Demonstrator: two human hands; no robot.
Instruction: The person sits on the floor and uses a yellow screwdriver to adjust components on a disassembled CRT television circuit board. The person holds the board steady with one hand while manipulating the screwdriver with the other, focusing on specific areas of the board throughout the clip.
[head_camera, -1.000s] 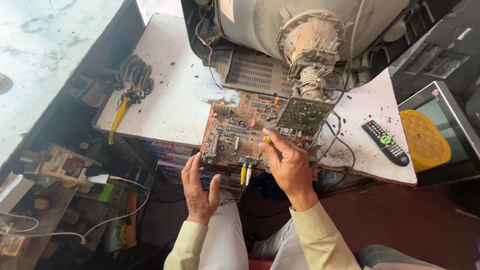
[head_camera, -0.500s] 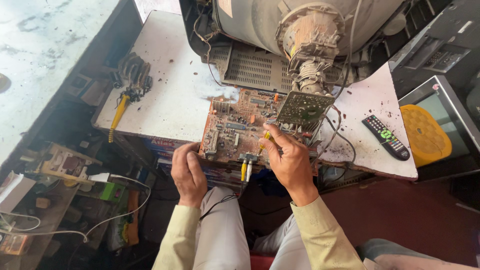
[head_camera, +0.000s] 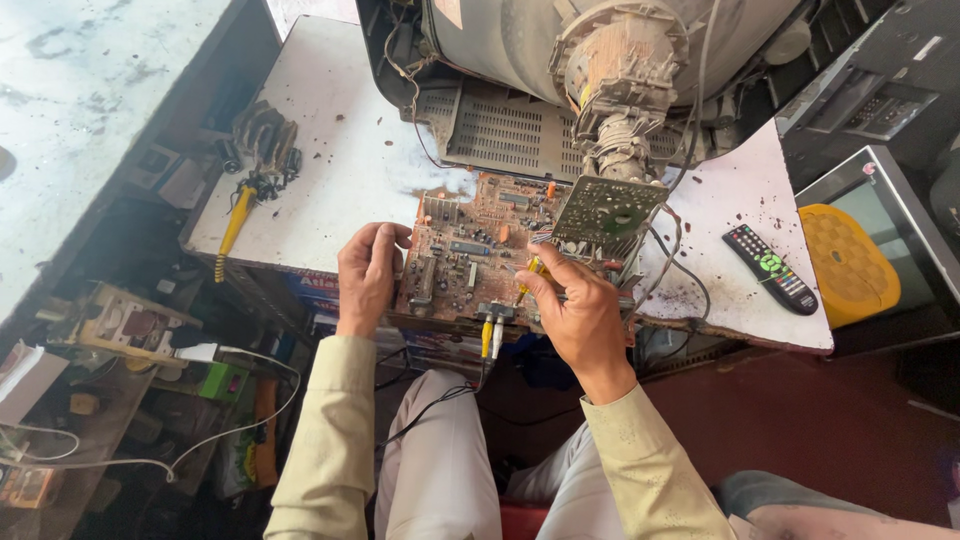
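Single head-worn view, so I have nothing to cross-check. It looks steeply down from above the seated person's lap, facing the worktop edge, close in: forearms fill the lower frame, the television's open back the top.

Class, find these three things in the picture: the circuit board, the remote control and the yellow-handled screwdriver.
circuit board (head_camera: 465, 250), head view, its component-covered middle.
remote control (head_camera: 770, 268), head view, its keypad.
yellow-handled screwdriver (head_camera: 531, 272), head view, the handle part showing above the right hand's fingers.

Circuit board at counter front edge, tube set behind it, remote right, screwdriver far left, hands flanking board.
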